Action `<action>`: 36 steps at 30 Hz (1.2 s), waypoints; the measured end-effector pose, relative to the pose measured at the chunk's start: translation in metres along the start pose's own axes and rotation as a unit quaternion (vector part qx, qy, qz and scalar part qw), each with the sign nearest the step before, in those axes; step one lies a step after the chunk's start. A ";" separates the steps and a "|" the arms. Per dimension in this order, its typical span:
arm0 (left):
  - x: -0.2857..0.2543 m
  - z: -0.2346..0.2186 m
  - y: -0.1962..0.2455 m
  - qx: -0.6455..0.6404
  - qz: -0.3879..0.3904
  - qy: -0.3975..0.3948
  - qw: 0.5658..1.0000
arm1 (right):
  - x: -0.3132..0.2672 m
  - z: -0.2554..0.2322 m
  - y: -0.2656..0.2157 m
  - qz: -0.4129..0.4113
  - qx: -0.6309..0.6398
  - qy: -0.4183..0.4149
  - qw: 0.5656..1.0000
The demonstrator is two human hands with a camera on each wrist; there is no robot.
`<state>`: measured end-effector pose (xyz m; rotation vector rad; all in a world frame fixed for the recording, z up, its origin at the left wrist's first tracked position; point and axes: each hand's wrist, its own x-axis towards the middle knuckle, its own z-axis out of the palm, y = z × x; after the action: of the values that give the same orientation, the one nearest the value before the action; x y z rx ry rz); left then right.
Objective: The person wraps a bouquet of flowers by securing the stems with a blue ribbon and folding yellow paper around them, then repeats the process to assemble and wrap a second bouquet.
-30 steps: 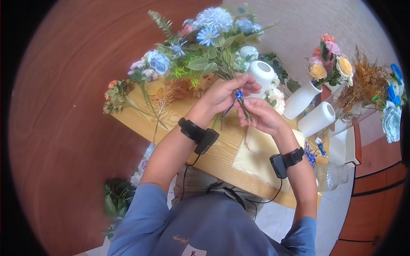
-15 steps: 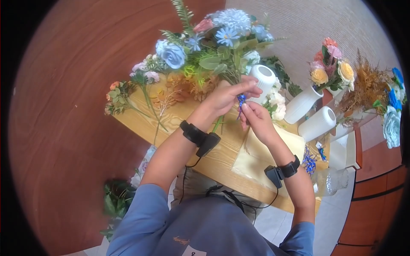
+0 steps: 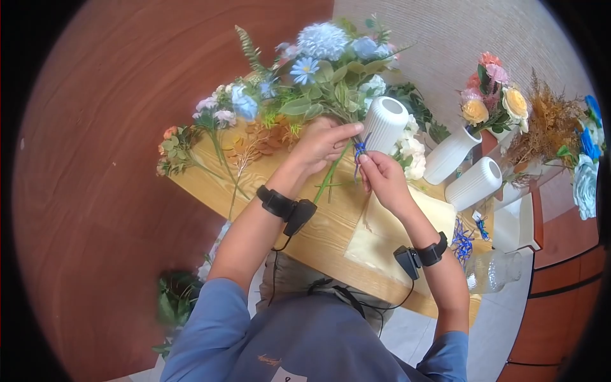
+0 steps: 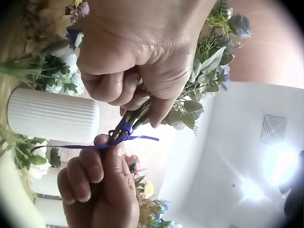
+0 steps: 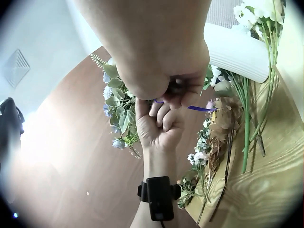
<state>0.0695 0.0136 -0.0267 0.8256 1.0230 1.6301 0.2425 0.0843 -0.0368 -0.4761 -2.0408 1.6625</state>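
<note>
A bouquet of artificial blue flowers (image 3: pixel 321 41) with green leaves is held up over the table. My left hand (image 3: pixel 318 146) grips its bundled stems, fingers curled round them, as the left wrist view shows. A blue-purple ribbon (image 4: pixel 124 133) is tied round the stems just below that grip, its loose ends sticking out to both sides. Right at the knot, my right hand (image 3: pixel 388 181) pinches the bundle between thumb and forefinger. The stem ends are hidden behind the right fingers. In the right wrist view, the right hand covers most of the knot.
A ribbed white vase (image 3: pixel 385 124) stands close behind the hands. Another vase (image 3: pixel 449 153) holds orange and yellow flowers, with a third (image 3: pixel 474 184) nearby. Beige sheets (image 3: pixel 394 232), blue ribbons (image 3: pixel 463 240) and a glass vase (image 3: pixel 493 270) are at the right. Loose flower stems (image 3: pixel 219 149) lie left.
My right hand has moved up from the stem ends to the ribbon knot. The bouquet swung right, then back left and turned, with the left hand shifting slightly left.
</note>
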 end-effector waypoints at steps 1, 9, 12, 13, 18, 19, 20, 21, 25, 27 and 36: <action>0.000 0.001 -0.001 -0.014 0.000 0.005 1.000 | -0.001 0.000 -0.001 -0.001 -0.017 0.000 1.000; 0.002 -0.002 -0.009 -0.057 0.026 -0.015 0.998 | -0.003 -0.001 -0.006 -0.002 -0.028 -0.015 1.000; 0.002 -0.004 -0.010 -0.069 0.014 -0.024 0.997 | -0.006 -0.002 -0.008 0.002 -0.034 -0.013 0.999; 0.002 -0.003 -0.010 -0.074 0.007 -0.033 0.997 | -0.007 -0.002 -0.008 0.004 -0.041 -0.016 0.999; 0.004 0.001 -0.013 -0.054 0.017 -0.011 0.998 | -0.007 -0.003 -0.003 -0.003 -0.034 -0.025 0.999; 0.005 0.001 -0.013 -0.048 0.016 0.000 0.999 | -0.007 -0.003 -0.002 -0.003 -0.033 -0.023 0.999; 0.005 0.000 -0.013 -0.048 0.017 0.000 0.999 | -0.007 -0.003 -0.002 -0.002 -0.033 -0.022 0.999; 0.006 -0.001 -0.013 -0.047 0.012 0.000 0.999 | -0.006 -0.004 -0.002 -0.003 -0.034 -0.022 0.999; 0.006 -0.002 -0.015 -0.036 0.006 0.005 0.999 | -0.009 -0.004 -0.005 0.009 -0.026 -0.022 0.999; 0.007 -0.001 -0.015 -0.031 0.009 0.007 0.999 | -0.009 -0.004 -0.003 0.017 -0.008 -0.015 1.000; 0.008 0.006 -0.019 0.016 0.006 0.025 1.000 | -0.004 -0.003 0.000 -0.202 -0.214 0.151 0.944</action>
<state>0.0804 0.0252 -0.0415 0.8167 1.0834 1.6567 0.2473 0.0849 -0.0363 -0.3874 -2.0847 0.8531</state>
